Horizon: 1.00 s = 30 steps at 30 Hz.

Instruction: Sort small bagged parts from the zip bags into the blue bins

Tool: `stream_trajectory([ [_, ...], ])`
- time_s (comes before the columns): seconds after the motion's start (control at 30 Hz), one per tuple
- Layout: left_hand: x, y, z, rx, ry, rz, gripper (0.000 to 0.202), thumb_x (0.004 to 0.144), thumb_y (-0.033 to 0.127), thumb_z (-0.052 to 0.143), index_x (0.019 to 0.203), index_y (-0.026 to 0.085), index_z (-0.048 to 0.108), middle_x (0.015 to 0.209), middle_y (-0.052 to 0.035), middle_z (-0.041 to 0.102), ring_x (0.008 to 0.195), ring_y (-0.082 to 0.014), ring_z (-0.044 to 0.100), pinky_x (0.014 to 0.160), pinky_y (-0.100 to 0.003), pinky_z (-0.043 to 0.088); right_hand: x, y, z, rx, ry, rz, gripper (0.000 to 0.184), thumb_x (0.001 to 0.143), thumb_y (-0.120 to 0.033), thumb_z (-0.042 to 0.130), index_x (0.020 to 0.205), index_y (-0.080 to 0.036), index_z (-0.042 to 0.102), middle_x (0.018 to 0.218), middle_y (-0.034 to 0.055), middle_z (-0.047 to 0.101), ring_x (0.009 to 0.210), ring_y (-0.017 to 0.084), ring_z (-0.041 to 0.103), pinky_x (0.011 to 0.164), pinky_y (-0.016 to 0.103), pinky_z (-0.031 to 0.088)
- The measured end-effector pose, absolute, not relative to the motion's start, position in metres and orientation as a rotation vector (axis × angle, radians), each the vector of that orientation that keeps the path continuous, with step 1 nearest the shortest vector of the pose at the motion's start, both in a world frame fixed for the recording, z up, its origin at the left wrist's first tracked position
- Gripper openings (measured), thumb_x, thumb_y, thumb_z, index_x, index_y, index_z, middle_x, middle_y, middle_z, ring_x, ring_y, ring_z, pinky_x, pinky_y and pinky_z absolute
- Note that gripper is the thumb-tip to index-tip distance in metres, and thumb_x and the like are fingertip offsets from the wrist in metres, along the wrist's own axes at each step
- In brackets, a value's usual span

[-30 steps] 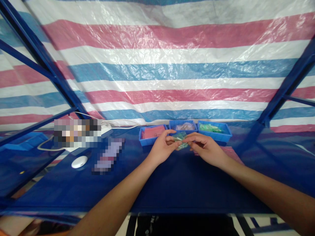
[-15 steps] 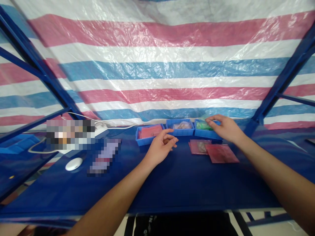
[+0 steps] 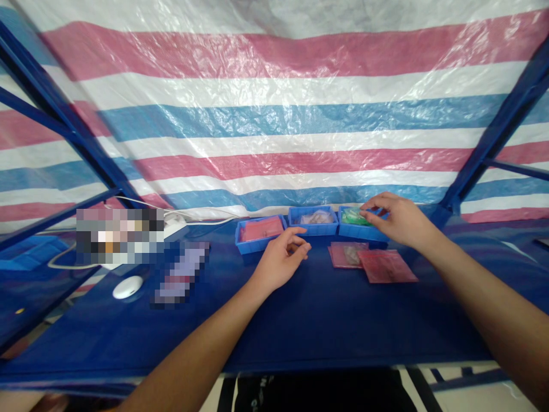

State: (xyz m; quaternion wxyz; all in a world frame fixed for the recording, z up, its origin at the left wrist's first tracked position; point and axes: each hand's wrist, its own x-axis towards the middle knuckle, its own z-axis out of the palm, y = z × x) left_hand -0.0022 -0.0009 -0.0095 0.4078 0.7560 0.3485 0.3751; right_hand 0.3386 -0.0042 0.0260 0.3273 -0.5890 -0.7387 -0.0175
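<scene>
My left hand (image 3: 283, 258) hovers over the table just in front of the blue bin of pink bags (image 3: 262, 230). Its fingers are loosely curled and apart, with nothing in them. At the right-hand blue bin (image 3: 362, 232), my right hand (image 3: 397, 220) reaches over the rim with thumb and index finger slightly apart. Its fingertips are beside green plastic bags (image 3: 352, 216) inside; no held thing shows between them. Below that hand lie a pink bag (image 3: 389, 266) and, partly under it, another pink bag (image 3: 338, 256) with a small clear bag (image 3: 354, 256) on top.
The middle blue bin (image 3: 313, 229) holds clear plastic bags (image 3: 317, 218). To the left are a white oval object (image 3: 127, 287), a blurred-out flat object (image 3: 182, 274) and a white cable (image 3: 210, 222). Blue frame posts (image 3: 484, 126) flank the table before a striped sheet (image 3: 274, 126).
My right hand has shifted slightly right, and green plastic that rose above the bin's rim now sits lower inside. My left hand has hardly moved.
</scene>
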Motion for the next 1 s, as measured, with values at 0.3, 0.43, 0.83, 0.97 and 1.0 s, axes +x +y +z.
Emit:
stream_trajectory([
  [0.3, 0.001, -0.010, -0.002, 2.121, 0.901, 0.855, 0.037, 0.098, 0.036, 0.063, 0.132, 0.022, 0.064, 0.099, -0.0052, 0.076, 0.080, -0.0160, 0.070, 0.068, -0.024, 0.052, 0.345, -0.037, 0.013, -1.490, -2.198, 0.723, 0.069, 0.066, -0.057, 0.086, 0.127, -0.028, 0.076, 0.100, 0.0075, 0.075, 0.074, 0.023, 0.070, 0.058, 0.031, 0.054],
  [0.43, 0.002, -0.012, -0.002, 2.148, 0.885, 0.842, 0.036, 0.098, 0.035, 0.063, 0.132, 0.022, 0.064, 0.098, -0.0045, 0.076, 0.081, -0.0168, 0.071, 0.069, -0.025, 0.052, 0.333, -0.031, 0.011, -1.377, -2.301, 0.700, 0.059, 0.065, -0.050, 0.088, 0.120, -0.030, 0.079, 0.103, 0.0043, 0.073, 0.073, 0.019, 0.067, 0.064, 0.030, 0.054],
  [0.83, 0.000, -0.016, 0.005, 2.339, 0.808, 0.866, 0.019, 0.097, 0.028, 0.061, 0.108, 0.020, 0.075, 0.100, -0.0064, 0.075, 0.081, -0.0168, 0.068, 0.074, -0.027, 0.052, 0.245, -0.039, 0.000, -0.970, -2.353, 0.436, 0.060, 0.088, -0.024, 0.076, 0.146, -0.033, 0.060, 0.144, 0.0104, 0.057, 0.127, 0.030, 0.063, 0.113, 0.047, 0.050],
  [0.97, -0.002, -0.013, 0.003, 2.331, 0.843, 0.857, 0.019, 0.097, 0.027, 0.060, 0.107, 0.020, 0.075, 0.099, -0.0064, 0.075, 0.080, -0.0174, 0.067, 0.073, -0.027, 0.052, 0.249, -0.039, 0.003, -1.033, -2.336, 0.420, 0.064, 0.089, -0.033, 0.077, 0.149, -0.031, 0.056, 0.141, 0.0110, 0.060, 0.124, 0.030, 0.064, 0.112, 0.047, 0.050],
  [1.0, -0.002, -0.012, 0.002, 2.324, 0.853, 0.866, 0.020, 0.097, 0.027, 0.060, 0.108, 0.020, 0.076, 0.099, -0.0065, 0.076, 0.080, -0.0178, 0.067, 0.073, -0.027, 0.052, 0.253, -0.038, 0.005, -1.072, -2.324, 0.419, 0.066, 0.087, -0.037, 0.079, 0.149, -0.030, 0.057, 0.138, 0.0108, 0.062, 0.120, 0.030, 0.066, 0.109, 0.046, 0.051],
])
